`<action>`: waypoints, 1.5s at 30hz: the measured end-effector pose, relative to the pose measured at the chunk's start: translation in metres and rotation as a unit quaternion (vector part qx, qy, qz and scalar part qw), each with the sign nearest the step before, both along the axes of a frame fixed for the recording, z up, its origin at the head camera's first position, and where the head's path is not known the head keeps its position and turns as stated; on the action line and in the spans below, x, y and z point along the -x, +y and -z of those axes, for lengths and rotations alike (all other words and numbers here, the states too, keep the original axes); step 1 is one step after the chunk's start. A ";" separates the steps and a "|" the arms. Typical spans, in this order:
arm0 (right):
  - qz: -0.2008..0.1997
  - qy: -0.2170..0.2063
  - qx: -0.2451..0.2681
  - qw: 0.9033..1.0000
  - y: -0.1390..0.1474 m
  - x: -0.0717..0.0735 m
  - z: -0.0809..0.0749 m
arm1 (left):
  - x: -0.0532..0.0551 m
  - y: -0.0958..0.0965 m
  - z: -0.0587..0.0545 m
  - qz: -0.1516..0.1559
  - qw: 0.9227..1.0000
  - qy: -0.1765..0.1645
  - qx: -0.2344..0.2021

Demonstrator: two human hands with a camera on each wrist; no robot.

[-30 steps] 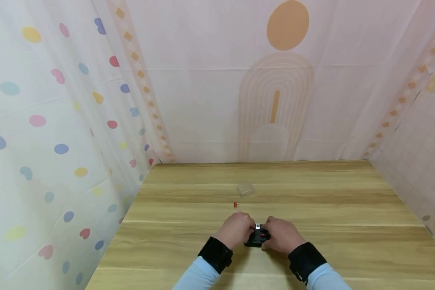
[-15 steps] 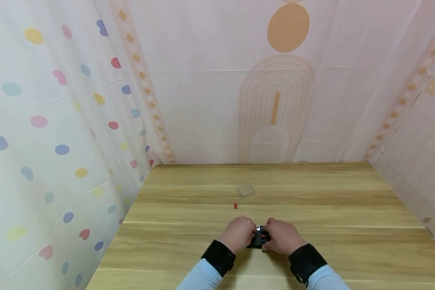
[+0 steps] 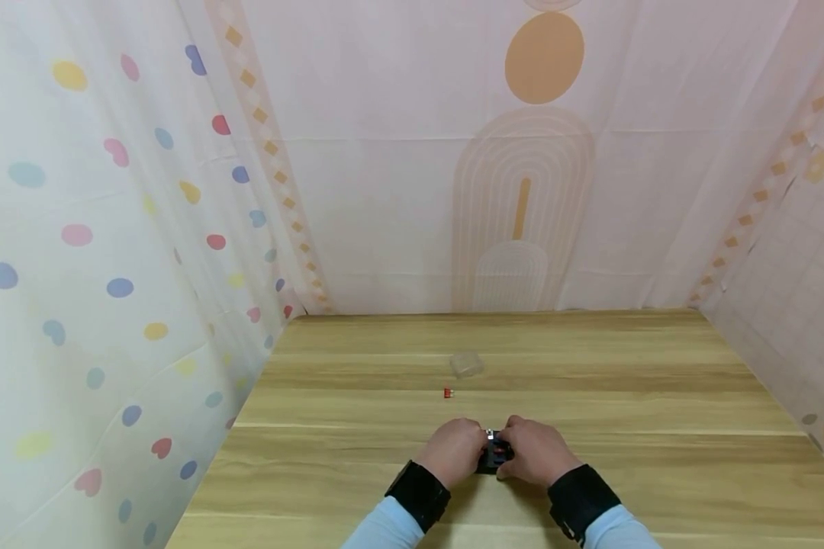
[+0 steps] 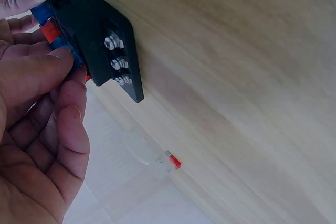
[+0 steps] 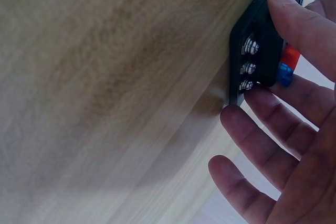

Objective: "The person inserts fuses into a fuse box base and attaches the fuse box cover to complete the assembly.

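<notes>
The person's left hand (image 3: 455, 451) has its fingers curled in, with thumb and forefinger seeming to pinch a blue piece (image 4: 79, 62) in the row on a black block (image 4: 89, 30); the fingertips cover so much that a red bit just below may be caught too. The right hand (image 3: 537, 450) grips the block itself, thumb on its upper side, fingertips at the opposite edge, one finger spread clear.

The block sits between the two hands, about midway between the left and right edges of the table (image 3: 343, 427). The relation that counts is the row against the left fingertips: it lies directly under them, its length roughly alongside the block's line of screws (image 4: 119, 63).

Farther out, toward the table's far edge, lies a loose red piece (image 3: 448, 393), apart from both hands and nearer the left one, its long axis set crosswise with metal prongs toward the table's right edge. A clear plastic case (image 3: 466, 364) lies beyond it, nearer that far edge.

The head view shows the case plainly but hides most of the row; the left wrist view shows the row's blue and red, and the right wrist view shows the thumb's hold.
</notes>
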State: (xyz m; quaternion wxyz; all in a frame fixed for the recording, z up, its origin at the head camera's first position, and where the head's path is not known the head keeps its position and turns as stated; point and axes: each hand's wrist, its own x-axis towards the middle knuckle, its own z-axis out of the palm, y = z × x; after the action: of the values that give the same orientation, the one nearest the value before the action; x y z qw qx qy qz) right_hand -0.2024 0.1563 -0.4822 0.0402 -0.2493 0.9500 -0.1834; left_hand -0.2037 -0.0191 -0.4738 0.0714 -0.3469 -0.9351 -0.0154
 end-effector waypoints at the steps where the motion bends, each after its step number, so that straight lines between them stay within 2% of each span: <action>1: 0.000 0.001 0.000 1.000 0.000 0.000 0.000 | 0.000 0.000 0.000 0.001 1.000 0.000 -0.001; 9: -0.005 0.003 0.000 1.000 0.001 0.000 0.000 | -0.002 0.002 0.001 0.000 1.000 0.015 0.005; 16: -0.011 0.009 -0.002 1.000 0.001 0.000 -0.001 | -0.001 0.003 0.001 0.000 0.999 0.040 0.027; 31: -0.009 0.004 -0.022 1.000 -0.003 0.001 -0.002 | -0.001 0.003 -0.001 0.007 0.999 0.035 0.035; 37: -0.004 0.003 -0.025 1.000 -0.004 0.000 -0.004 | -0.002 0.005 -0.003 0.001 0.998 0.023 0.052; 45: -0.008 0.006 -0.027 1.000 -0.004 0.001 -0.004 | 0.000 0.007 -0.003 -0.003 0.997 0.024 0.073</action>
State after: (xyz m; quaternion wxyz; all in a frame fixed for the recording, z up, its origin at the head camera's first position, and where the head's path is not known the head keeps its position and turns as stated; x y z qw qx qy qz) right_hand -0.2037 0.1522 -0.4781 0.0428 -0.2570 0.9528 -0.1562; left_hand -0.2036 -0.0122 -0.4711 0.0686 -0.3484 -0.9328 0.0616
